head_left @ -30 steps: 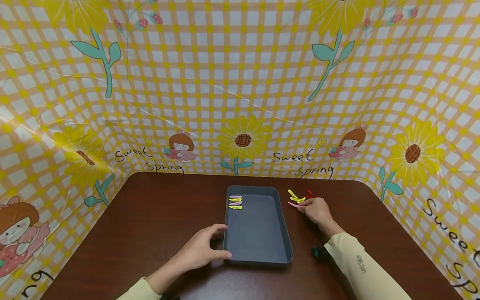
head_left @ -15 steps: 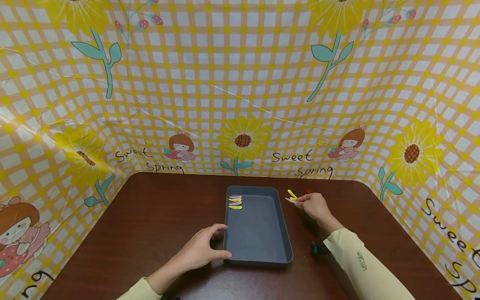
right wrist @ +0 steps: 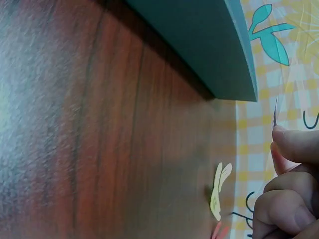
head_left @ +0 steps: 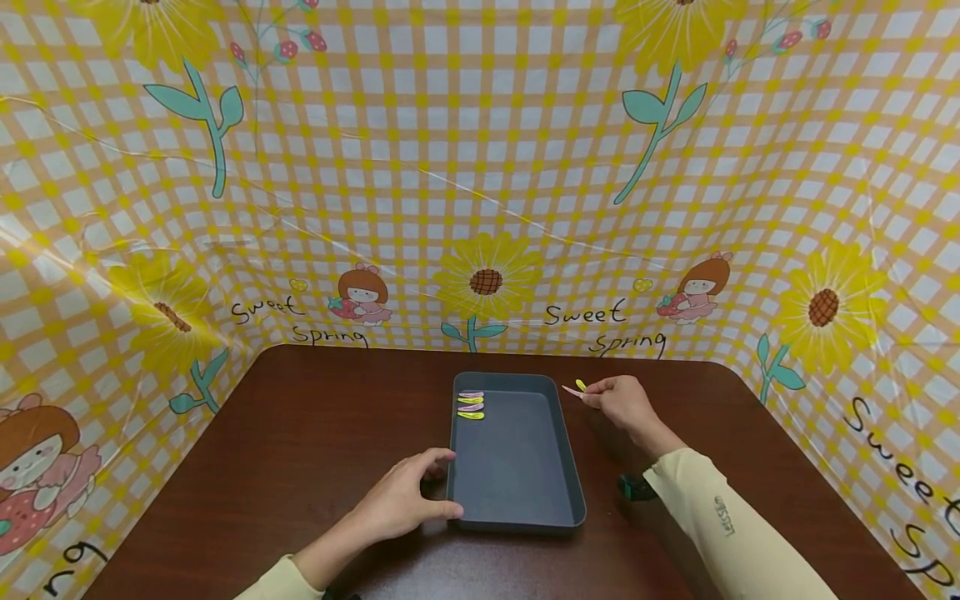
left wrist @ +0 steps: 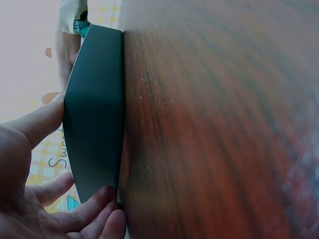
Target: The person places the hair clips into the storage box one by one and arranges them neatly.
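Note:
My right hand (head_left: 624, 407) pinches a pink snap hair clip (head_left: 572, 391) between thumb and index finger, just right of the grey tray's far right side. In the right wrist view the clip (right wrist: 275, 112) shows as a thin edge beyond the fingertips. Yellow hair clips (right wrist: 217, 191) lie on the table below that hand, with part of a red clip (right wrist: 217, 231) beside them. Along the tray (head_left: 517, 475), my left hand (head_left: 397, 498) rests its thumb and fingertips against the left wall (left wrist: 94, 114). Several pink and yellow clips (head_left: 471, 406) lie in a column inside, far left.
The brown table (head_left: 322, 417) extends on both sides of the tray. A checked cloth (head_left: 480, 183) with printed sunflowers rises behind and at the sides. A dark strap (head_left: 636, 487) sits at the right sleeve's cuff.
My right hand has lifted the pink clip from the loose pile and carried it up and left, closer to the tray. The left hand and tray stay where they were.

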Demonstrator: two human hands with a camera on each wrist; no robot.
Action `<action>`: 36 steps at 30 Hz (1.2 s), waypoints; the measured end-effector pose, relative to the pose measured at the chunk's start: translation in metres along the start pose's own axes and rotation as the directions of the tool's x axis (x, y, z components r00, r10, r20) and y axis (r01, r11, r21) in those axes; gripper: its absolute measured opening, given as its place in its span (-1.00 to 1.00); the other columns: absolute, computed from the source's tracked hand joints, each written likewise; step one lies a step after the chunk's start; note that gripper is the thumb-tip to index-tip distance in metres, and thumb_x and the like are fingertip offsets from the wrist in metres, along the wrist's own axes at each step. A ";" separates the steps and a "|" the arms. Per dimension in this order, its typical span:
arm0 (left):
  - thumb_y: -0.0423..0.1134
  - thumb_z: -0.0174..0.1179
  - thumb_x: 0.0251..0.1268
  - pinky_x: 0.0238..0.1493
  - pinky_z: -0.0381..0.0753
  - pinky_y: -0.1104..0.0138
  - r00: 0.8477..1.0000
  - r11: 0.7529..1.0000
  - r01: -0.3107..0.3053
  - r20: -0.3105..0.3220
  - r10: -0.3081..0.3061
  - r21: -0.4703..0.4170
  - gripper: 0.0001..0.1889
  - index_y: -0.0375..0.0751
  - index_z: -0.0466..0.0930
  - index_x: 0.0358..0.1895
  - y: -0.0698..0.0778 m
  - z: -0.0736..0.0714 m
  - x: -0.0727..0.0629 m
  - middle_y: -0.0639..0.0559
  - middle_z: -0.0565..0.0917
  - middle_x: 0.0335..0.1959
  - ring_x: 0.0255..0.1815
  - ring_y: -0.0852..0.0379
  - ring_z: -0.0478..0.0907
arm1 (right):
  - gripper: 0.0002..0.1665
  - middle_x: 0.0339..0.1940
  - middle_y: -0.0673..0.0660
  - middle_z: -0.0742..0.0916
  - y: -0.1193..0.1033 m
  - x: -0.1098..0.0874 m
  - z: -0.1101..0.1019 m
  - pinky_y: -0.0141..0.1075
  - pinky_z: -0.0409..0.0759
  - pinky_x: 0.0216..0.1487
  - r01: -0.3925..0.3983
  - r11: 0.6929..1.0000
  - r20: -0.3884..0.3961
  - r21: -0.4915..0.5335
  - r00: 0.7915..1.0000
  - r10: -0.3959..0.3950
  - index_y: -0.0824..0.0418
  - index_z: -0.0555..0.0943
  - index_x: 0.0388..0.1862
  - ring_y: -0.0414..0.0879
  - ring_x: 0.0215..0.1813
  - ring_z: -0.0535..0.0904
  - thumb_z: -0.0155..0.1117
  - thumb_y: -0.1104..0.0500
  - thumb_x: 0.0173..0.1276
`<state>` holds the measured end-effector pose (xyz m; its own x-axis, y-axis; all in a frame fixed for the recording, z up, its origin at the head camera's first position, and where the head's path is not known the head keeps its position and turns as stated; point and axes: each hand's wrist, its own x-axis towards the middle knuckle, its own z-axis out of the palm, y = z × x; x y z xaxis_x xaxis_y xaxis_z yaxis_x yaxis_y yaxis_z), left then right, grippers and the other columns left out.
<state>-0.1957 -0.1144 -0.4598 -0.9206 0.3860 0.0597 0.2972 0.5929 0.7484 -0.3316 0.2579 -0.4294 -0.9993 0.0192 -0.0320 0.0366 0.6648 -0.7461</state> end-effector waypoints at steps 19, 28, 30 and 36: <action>0.13 0.50 0.08 0.12 0.51 -0.03 1.000 1.000 -0.003 0.000 0.003 0.007 -0.21 -0.10 0.45 0.36 -0.001 0.001 0.001 0.02 0.64 0.04 0.12 -0.03 0.55 | -0.77 -0.11 0.20 0.73 -0.030 0.002 0.011 -0.25 0.37 -0.33 0.040 0.999 0.056 -0.006 0.998 -0.040 0.33 0.76 -0.13 -0.02 -0.24 0.45 0.34 0.18 0.39; 0.11 0.50 0.09 0.12 0.51 -0.05 1.000 1.000 -0.005 -0.001 0.005 0.006 -0.22 -0.12 0.45 0.36 -0.001 0.000 0.001 0.00 0.64 0.04 0.11 -0.04 0.56 | -0.76 -0.65 -0.07 0.53 -0.042 0.008 0.025 -0.35 0.16 -0.63 0.035 0.998 0.088 0.057 0.995 -0.040 0.35 0.75 -0.11 -0.21 -0.69 0.16 0.38 0.21 0.34; 0.11 0.50 0.09 0.12 0.51 -0.05 1.000 1.000 -0.005 -0.001 0.005 0.005 -0.22 -0.12 0.45 0.36 -0.001 0.000 0.001 0.00 0.64 0.04 0.12 -0.04 0.56 | -0.78 -0.70 -0.09 0.49 -0.045 0.008 0.028 -0.35 0.15 -0.64 0.047 0.997 0.095 0.057 0.994 -0.053 0.35 0.75 -0.12 -0.21 -0.70 0.15 0.37 0.22 0.34; 0.11 0.50 0.09 0.12 0.51 -0.05 1.000 1.000 -0.005 0.003 0.005 0.003 -0.22 -0.12 0.45 0.36 -0.001 0.000 0.001 0.00 0.64 0.04 0.12 -0.04 0.56 | -0.81 -0.71 -0.05 0.47 -0.054 0.007 0.037 -0.34 0.19 -0.61 0.049 0.997 0.115 0.057 0.992 -0.055 0.33 0.75 -0.15 -0.20 -0.68 0.19 0.37 0.24 0.35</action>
<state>-0.1968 -0.1144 -0.4604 -0.9184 0.3908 0.0618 0.3025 0.5928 0.7464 -0.3404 0.1948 -0.4140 -0.9924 -0.1031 -0.0669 -0.0117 0.6213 -0.7835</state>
